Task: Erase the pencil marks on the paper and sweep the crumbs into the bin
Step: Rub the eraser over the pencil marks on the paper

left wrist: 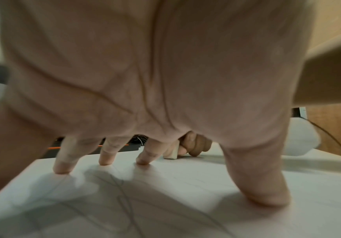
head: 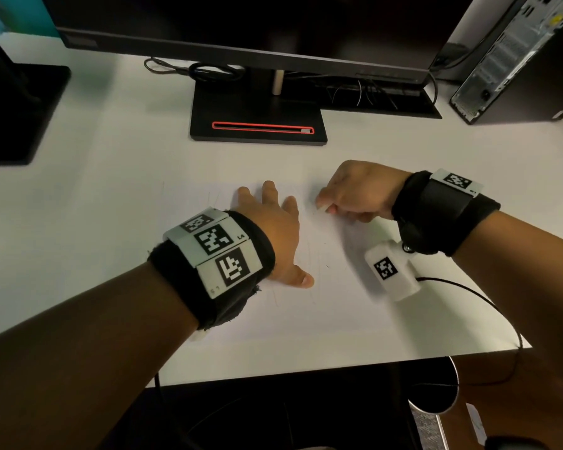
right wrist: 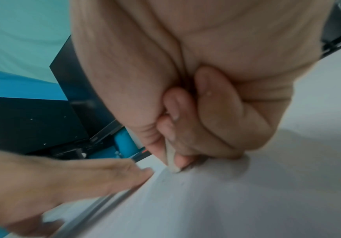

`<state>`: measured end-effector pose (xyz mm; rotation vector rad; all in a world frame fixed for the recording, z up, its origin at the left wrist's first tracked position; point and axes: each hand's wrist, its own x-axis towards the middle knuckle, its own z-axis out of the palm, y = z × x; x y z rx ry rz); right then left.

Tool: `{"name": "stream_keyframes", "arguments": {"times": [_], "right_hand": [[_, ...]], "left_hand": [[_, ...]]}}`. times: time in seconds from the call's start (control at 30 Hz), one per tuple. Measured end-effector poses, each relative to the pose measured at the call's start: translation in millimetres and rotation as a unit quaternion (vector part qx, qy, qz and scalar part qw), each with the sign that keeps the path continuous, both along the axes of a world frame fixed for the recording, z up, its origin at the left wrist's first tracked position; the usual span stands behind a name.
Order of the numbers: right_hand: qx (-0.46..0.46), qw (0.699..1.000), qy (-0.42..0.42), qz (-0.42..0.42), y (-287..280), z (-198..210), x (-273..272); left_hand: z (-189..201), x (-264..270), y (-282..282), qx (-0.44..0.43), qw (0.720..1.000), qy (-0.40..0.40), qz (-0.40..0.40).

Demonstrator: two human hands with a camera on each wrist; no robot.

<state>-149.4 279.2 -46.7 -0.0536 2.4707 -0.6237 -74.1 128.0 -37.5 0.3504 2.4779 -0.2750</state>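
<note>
Left hand (head: 273, 228) lay flat, fingers straight and spread, fingertips (left wrist: 60, 168) and thumb pressing down the white sheet of paper (head: 306, 306), which lay on the white desk (head: 95, 190) in front of the black monitor stand (head: 257, 125); it held nothing. Right hand (head: 358, 193) had fingers curled, thumb and fingertips pinching a small off-white rectangular eraser (right wrist: 172, 161), its lower end touching the paper just right of the left hand. Faint grey pencil marks (left wrist: 122, 198) ran across the sheet under and near the left hand; bin couldn't be told.
</note>
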Motion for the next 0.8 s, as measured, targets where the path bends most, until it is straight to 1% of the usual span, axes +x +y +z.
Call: {"name": "stream_keyframes", "arguments": {"times": [0.07, 0.13, 0.2, 0.27, 0.37, 0.43, 0.5, 0.57, 0.63, 0.67, 0.77, 0.8], "right_hand": [[-0.002, 1.000, -0.016, 0.023, -3.1, -2.3, 2.9], [-0.016, 0.999, -0.038, 0.016, -4.5, -3.4, 3.5], [-0.010, 1.000, -0.013, -0.012, -0.9, -1.1, -3.8], [0.006, 1.000, 0.013, -0.019, 0.3, 0.1, -8.2], [-0.008, 1.000, -0.026, 0.000, -3.9, -0.8, -2.8], [-0.021, 0.999, -0.038, -0.024, -2.9, 1.1, -5.6], [-0.008, 0.999, -0.004, -0.052, -0.6, 2.3, -11.7], [-0.001, 0.999, 0.000, -0.039, -4.7, 1.2, -9.9], [-0.013, 0.999, -0.031, -0.011, -9.8, -1.3, -5.3], [-0.020, 0.999, -0.040, -0.012, -10.4, -1.4, -5.0], [-0.008, 0.999, -0.005, -0.044, -8.0, 1.1, -11.6], [-0.003, 0.999, 0.002, -0.041, -8.3, 0.8, -12.0]], "left_hand": [[-2.0, -1.3, -1.0, 0.008, 1.000, -0.005, 0.004], [-4.7, -3.4, -2.2, 0.016, 1.000, -0.010, 0.013], [-8.2, -5.0, -2.9, 0.023, 0.999, -0.011, 0.020], [-9.9, -5.2, -3.3, 0.029, 0.999, -0.012, 0.025], [-11.6, -5.8, -4.1, 0.032, 0.999, -0.012, 0.025], [-12.3, -6.4, -4.6, 0.032, 0.999, -0.011, 0.024], [-12.2, -6.3, -4.1, 0.034, 0.999, -0.007, 0.023], [-12.4, -6.1, -4.3, 0.034, 0.999, -0.007, 0.024], [-12.7, -6.8, -4.4, 0.033, 0.999, -0.010, 0.025], [-12.9, -7.3, -4.2, 0.033, 0.999, -0.010, 0.026], [-13.8, -7.0, -4.3, 0.035, 0.999, -0.007, 0.027], [-13.8, -6.4, -4.3, 0.035, 0.999, -0.006, 0.028]]}}
